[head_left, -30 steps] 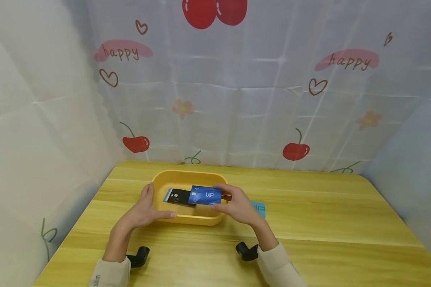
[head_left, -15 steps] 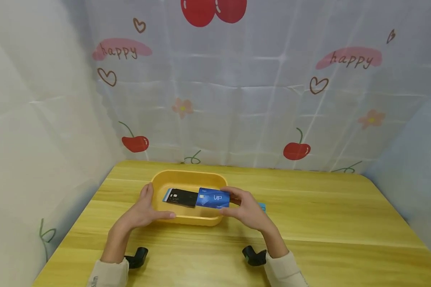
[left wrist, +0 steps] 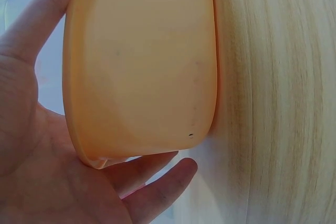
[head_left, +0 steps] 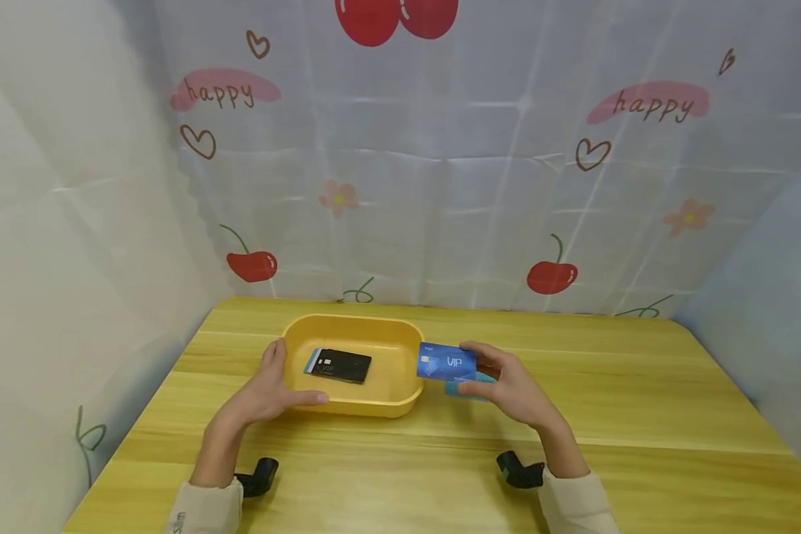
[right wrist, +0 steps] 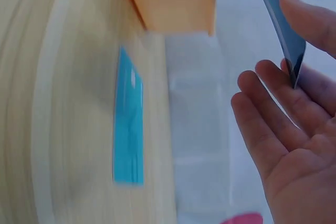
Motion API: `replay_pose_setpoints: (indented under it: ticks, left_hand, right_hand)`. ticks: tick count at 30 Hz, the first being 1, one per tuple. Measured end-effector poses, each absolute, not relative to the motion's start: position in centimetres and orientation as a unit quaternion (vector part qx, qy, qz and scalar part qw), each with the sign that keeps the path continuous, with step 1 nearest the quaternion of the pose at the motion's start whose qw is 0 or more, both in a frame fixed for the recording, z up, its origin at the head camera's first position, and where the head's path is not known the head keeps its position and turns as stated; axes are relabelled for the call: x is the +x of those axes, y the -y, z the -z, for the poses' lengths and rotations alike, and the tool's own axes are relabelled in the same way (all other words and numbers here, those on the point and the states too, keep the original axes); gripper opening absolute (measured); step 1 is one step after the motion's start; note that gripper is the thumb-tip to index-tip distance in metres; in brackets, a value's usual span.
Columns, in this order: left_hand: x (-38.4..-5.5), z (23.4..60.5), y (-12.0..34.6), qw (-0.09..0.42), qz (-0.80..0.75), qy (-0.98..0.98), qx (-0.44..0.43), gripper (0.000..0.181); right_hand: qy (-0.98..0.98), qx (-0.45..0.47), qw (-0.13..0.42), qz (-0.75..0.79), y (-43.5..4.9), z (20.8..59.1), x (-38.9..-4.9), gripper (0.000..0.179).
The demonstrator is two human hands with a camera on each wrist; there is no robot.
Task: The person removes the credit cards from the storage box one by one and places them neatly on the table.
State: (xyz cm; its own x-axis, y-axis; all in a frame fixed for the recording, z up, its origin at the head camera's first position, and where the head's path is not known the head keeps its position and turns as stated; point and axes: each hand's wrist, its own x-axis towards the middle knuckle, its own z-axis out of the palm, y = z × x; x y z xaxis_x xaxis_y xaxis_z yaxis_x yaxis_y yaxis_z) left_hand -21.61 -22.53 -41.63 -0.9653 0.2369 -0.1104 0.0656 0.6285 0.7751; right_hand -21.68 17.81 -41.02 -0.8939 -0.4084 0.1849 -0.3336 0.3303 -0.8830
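Observation:
My left hand (head_left: 267, 389) grips the left end of a yellow plastic bin (head_left: 374, 409), thumb along the front rim and fingers round the end wall. Inside lies a black VIP card (head_left: 342, 366) with a light-blue edge showing from under it. Just right of the bin, my right hand (head_left: 517, 389) pinches a dark-blue VIP card (head_left: 447, 362) by its right edge, held above the table. Below it a light-blue card (right wrist: 128, 124) lies flat on the wood, partly covered in the head view.
The bin stands on a yellow wood-grain table (head_left: 387, 475). White curtains with cherry prints (head_left: 400, 222) hang behind and at both sides. Black camera mounts (head_left: 521, 471) are strapped at both wrists.
My right hand has carried the dark-blue card rightward from over the bin to beyond its right end, uncovering the black card. My left hand has stayed on the bin.

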Motion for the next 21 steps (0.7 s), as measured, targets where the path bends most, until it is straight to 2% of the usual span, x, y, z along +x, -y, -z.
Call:
replay_pose_setpoints:
  ticks: [13, 21]
  left_hand:
    - [-21.7, 41.3, 22.4, 0.106, -0.417, -0.899, 0.084, 0.137]
    - [-21.7, 41.3, 22.4, 0.111, -0.416, -0.899, 0.082, 0.136]
  right_hand:
    - [-0.863, -0.176, 0.025, 0.474, -25.5, 42.7, -20.5, 0.062]
    - [-0.868, -0.150, 0.045, 0.472, -27.5, 43.6, -20.6, 0.062]
